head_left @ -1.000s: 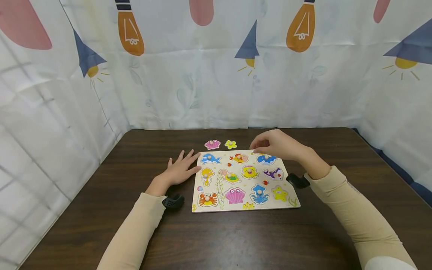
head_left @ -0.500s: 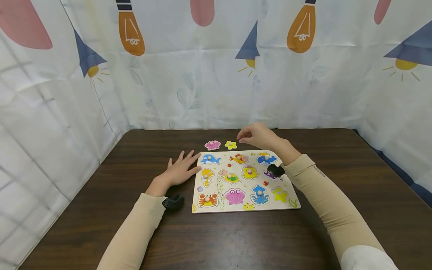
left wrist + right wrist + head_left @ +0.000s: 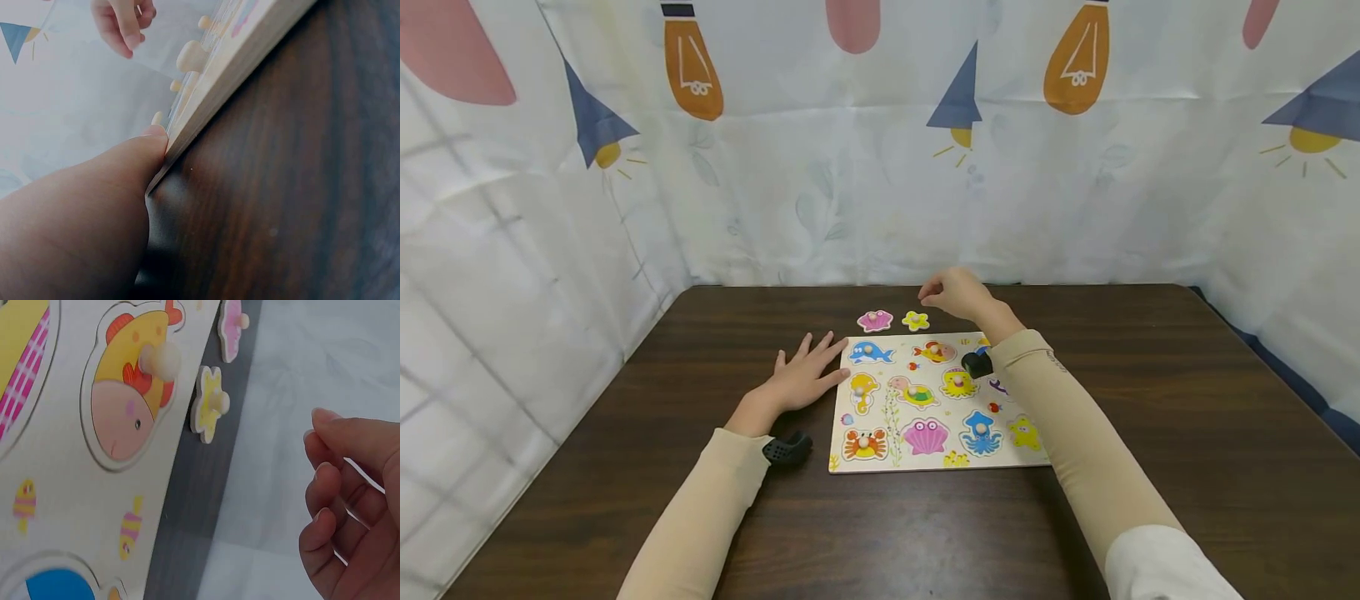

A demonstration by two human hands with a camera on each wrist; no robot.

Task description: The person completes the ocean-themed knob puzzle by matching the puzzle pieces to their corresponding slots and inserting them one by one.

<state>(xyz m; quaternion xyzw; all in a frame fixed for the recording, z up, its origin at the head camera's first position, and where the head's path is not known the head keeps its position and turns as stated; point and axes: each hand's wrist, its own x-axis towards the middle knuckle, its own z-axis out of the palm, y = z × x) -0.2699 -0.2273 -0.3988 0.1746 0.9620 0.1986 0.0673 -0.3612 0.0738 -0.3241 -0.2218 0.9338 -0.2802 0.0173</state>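
Note:
My left hand [image 3: 801, 383] lies with fingers spread on the table, fingertips and thumb at the left edge of a wooden peg puzzle board [image 3: 868, 422]. In the left wrist view, the thumb touches the board's edge. Beyond the far edge, my right hand [image 3: 961, 297] hovers with loosely bent fingers and nothing between them. Closest to it is a yellow starfish piece [image 3: 915, 321] with a knob, also visible in the right wrist view as a starfish piece [image 3: 209, 406]. A pink shell piece [image 3: 875, 321] lies left of it. The board's lower row shows a knobless pink shell [image 3: 925, 436] and star [image 3: 1024, 432].
Knobbed sea-animal pieces sit in the board, among them a crab [image 3: 865, 444], a squid [image 3: 981, 433] and a fish [image 3: 935, 352]. The dark wooden table [image 3: 880, 533] ends at a patterned curtain [image 3: 880, 200]. My right forearm covers the board's right side.
My right hand has moved left and away from me, from over the board's far right edge to beside the loose starfish piece. The left hand has stayed at the board's left edge.

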